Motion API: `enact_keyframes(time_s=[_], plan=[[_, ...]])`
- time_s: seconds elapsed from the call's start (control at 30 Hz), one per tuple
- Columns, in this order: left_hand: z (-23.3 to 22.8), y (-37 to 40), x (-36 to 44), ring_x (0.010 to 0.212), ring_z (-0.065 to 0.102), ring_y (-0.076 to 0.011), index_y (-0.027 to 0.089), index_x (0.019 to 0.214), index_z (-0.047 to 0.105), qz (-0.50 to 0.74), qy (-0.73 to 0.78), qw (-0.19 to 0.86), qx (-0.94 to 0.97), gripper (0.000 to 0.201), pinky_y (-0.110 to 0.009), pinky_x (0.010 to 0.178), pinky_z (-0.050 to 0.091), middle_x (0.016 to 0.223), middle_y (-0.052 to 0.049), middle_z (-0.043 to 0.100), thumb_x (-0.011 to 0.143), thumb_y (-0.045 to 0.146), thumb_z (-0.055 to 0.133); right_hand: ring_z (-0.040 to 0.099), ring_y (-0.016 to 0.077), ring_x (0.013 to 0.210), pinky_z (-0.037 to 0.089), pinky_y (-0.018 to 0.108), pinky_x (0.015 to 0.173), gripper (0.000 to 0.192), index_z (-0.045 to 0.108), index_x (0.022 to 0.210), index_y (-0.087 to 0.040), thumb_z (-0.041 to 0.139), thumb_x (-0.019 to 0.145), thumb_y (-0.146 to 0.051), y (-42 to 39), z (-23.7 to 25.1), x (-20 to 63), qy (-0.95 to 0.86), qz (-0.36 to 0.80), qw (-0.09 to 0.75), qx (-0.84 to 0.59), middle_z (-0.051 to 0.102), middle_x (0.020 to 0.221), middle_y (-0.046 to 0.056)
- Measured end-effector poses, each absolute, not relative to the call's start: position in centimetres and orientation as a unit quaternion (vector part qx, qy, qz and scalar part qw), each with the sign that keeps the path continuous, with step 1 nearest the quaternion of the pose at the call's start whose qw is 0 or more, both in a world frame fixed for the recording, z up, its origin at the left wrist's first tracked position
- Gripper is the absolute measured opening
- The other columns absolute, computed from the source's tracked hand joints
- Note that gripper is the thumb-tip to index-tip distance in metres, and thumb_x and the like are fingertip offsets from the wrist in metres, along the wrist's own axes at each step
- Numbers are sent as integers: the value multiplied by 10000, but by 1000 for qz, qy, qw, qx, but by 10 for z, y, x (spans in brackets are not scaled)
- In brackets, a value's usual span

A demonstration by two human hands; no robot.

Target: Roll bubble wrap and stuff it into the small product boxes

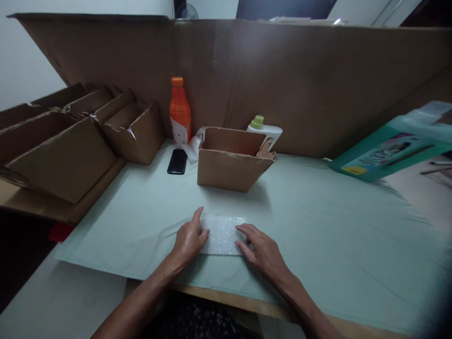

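Head view: bubble-wrap sheet (222, 237) flat on the pale green cloth (335, 235), near side, middle. Left hand (190, 239) at its left edge, right hand (262, 248) at its right, both open, fingers loosely parted. Cardboard box (229, 170) beyond; phone (177, 162) farther left.

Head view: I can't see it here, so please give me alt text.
A person's left hand and right hand are at opposite ends of a flat bubble-wrap sheet on a pale green cloth. Beyond it stands an open cardboard box, with a black phone and an orange bottle to its left.
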State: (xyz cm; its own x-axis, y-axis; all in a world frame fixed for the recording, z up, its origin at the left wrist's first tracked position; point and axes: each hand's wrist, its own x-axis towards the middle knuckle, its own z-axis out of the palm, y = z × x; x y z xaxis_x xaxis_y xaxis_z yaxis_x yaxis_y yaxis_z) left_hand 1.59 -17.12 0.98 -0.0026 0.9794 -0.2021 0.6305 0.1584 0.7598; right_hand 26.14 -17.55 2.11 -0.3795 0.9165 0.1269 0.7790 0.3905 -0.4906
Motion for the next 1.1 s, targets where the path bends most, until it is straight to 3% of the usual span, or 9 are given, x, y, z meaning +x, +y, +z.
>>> enact_keyframes(time_s=[0.1, 0.27, 0.43, 0.53, 0.63, 0.77, 0.83, 0.97, 1.1], plan=[[11, -176, 8, 893, 653, -255, 143, 1511, 347, 180, 684, 212, 674, 684, -356, 803, 499, 968, -88, 690, 875, 207, 589, 698, 301, 1069, 596, 465, 879, 317, 680, 1169, -166, 606, 863, -209, -176, 6, 260, -832, 132, 166, -512, 700, 1224, 143], [11, -188, 8, 955, 621, -244, 194, 1358, 535, 229, 593, 59, 769, 415, -375, 835, 521, 1082, -114, 656, 949, 158, 473, 694, 277, 1111, 592, 439, 917, 317, 675, 1201, -179, 569, 907, -232, -175, 1, 261, -835, 137, 188, -499, 693, 1254, 138], [10, -185, 8, 874, 623, -219, 221, 1125, 665, 163, 536, 158, 813, 303, -343, 771, 544, 973, -69, 645, 868, 121, 539, 708, 271, 1072, 593, 419, 899, 261, 725, 1085, -191, 570, 888, -265, -167, 7, 270, -817, 209, 215, -492, 721, 1196, 125], [18, -164, -4, 876, 631, -181, 234, 1260, 600, 289, 531, 209, 769, 381, -323, 787, 551, 1090, -74, 620, 885, 197, 545, 723, 217, 836, 600, 360, 781, 268, 728, 1030, -202, 550, 916, -366, -146, 24, 290, -768, 230, 280, -528, 748, 1055, 97], [32, -120, -12, 946, 625, -191, 247, 1408, 485, 412, 560, 215, 686, 548, -312, 743, 546, 1235, -98, 575, 866, 246, 571, 673, 209, 691, 566, 370, 699, 418, 685, 1163, -186, 596, 870, -471, -104, 38, 307, -706, 198, 325, -597, 740, 1005, 106], [42, -49, 1, 1180, 565, -285, 220, 1502, 363, 491, 552, 312, 598, 804, -378, 838, 546, 1442, -156, 473, 754, 249, 657, 688, 286, 944, 549, 370, 704, 675, 572, 1300, -154, 684, 718, -476, -38, 39, 302, -643, 251, 361, -628, 679, 1226, 176], [41, -28, 12, 1195, 564, -294, 197, 1493, 367, 499, 538, 348, 584, 815, -407, 903, 534, 1393, -151, 535, 727, 217, 643, 688, 283, 950, 545, 347, 691, 634, 591, 1232, -158, 688, 676, -445, -19, 35, 293, -639, 278, 360, -620, 704, 1174, 157], [32, -37, 23, 1183, 584, -276, 177, 1419, 436, 506, 527, 360, 580, 690, -390, 932, 528, 1299, -123, 610, 746, 215, 588, 645, 225, 650, 501, 335, 598, 458, 624, 1033, -153, 625, 720, -486, -29, 28, 283, -634, 276, 346, -634, 730, 854, 92], [23, -73, 21, 1174, 592, -270, 183, 1332, 494, 512, 535, 384, 552, 586, -351, 883, 550, 1296, -116, 598, 766, 269, 615, 634, 226, 641, 488, 332, 595, 429, 613, 977, -173, 580, 742, -531, -59, 27, 282, -623, 275, 337, -650, 700, 792, 64]])
